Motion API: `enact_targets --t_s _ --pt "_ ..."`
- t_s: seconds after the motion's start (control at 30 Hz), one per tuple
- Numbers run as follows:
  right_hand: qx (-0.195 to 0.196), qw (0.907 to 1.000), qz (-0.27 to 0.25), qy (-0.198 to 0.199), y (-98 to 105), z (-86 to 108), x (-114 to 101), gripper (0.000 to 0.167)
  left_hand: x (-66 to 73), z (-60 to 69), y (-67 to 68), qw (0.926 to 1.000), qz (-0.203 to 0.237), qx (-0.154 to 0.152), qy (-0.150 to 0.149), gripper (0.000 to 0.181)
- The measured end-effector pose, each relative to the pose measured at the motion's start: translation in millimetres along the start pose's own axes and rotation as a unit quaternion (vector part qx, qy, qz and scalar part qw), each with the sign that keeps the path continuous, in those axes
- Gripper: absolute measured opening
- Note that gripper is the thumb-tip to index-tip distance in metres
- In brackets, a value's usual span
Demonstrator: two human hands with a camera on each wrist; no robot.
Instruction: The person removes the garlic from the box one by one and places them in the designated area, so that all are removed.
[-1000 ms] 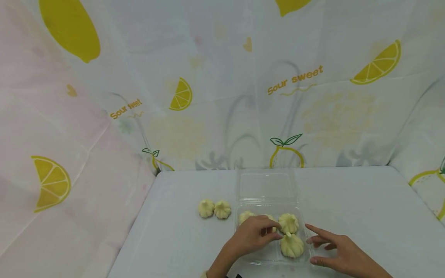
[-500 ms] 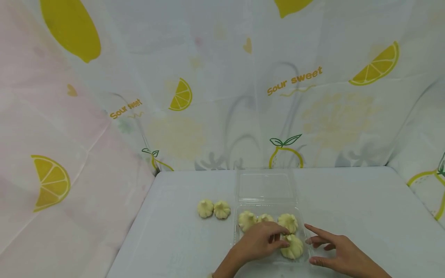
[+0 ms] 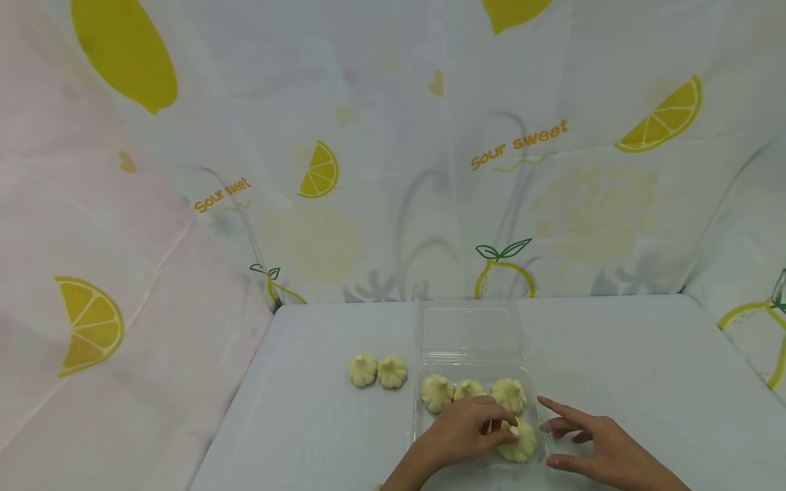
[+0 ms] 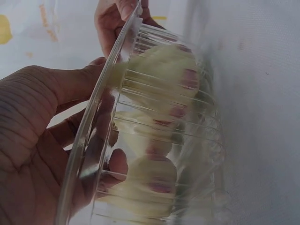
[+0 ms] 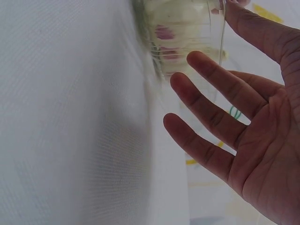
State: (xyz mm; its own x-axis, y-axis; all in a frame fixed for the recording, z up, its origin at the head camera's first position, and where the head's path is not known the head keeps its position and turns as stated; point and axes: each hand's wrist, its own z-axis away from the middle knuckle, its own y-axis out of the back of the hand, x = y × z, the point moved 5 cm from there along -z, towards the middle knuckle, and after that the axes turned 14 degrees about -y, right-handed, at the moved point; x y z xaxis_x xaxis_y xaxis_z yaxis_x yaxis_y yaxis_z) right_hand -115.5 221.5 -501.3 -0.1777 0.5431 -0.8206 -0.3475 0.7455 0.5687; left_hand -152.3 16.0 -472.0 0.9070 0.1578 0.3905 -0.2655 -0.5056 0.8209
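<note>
In the head view my left hand (image 3: 457, 436) reaches over a clear plastic box (image 3: 417, 426) and pinches the stem of the front-right garlic bulb (image 3: 522, 447). Behind that bulb lies another bulb (image 3: 508, 393); two more, at the back left (image 3: 437, 393) and back middle (image 3: 469, 389), are partly behind the hand. Through the box's wall the left wrist view shows purple-marked bulbs (image 4: 159, 79), with the left thumb at a stem. My right hand (image 3: 604, 447) stays at the box's right side, fingers spread and fairly straight in the right wrist view, holding nothing.
The box's clear lid (image 3: 469, 329) lies folded back behind it. Left of the box, two garlic bulbs (image 3: 363, 369) (image 3: 391, 372) sit side by side on the white table (image 3: 307, 416). A lemon-print cloth (image 3: 381, 239) hangs behind the table.
My left hand has moved right and slightly toward the table's front edge, uncovering the back-left bulb. The front-right bulb has shifted slightly forward and right. My right hand has barely moved.
</note>
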Motion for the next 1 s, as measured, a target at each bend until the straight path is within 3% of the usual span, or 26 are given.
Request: enact_targets --t_s 0.17,0.4,0.67,1.0 --pt "-0.012 0.9997 -0.001 -0.020 0 -0.5 0 0.072 -0.1 -0.1 -0.8 0.9998 -0.002 0.017 -0.008 0.015" --pt "-0.010 0.9997 0.002 -0.020 0 -0.9 0 0.072 -1.3 1.3 2.5 0.9989 -0.021 0.039 -0.016 0.014" --pt "-0.018 0.9987 0.006 -0.048 1 -1.2 -1 0.073 -3.3 4.6 9.8 0.9985 0.000 0.051 -0.017 0.010" --pt "0.019 0.9996 0.018 0.013 3 -0.6 -6 0.074 -3.6 12.4 23.3 0.9971 0.020 0.073 -0.007 0.009"
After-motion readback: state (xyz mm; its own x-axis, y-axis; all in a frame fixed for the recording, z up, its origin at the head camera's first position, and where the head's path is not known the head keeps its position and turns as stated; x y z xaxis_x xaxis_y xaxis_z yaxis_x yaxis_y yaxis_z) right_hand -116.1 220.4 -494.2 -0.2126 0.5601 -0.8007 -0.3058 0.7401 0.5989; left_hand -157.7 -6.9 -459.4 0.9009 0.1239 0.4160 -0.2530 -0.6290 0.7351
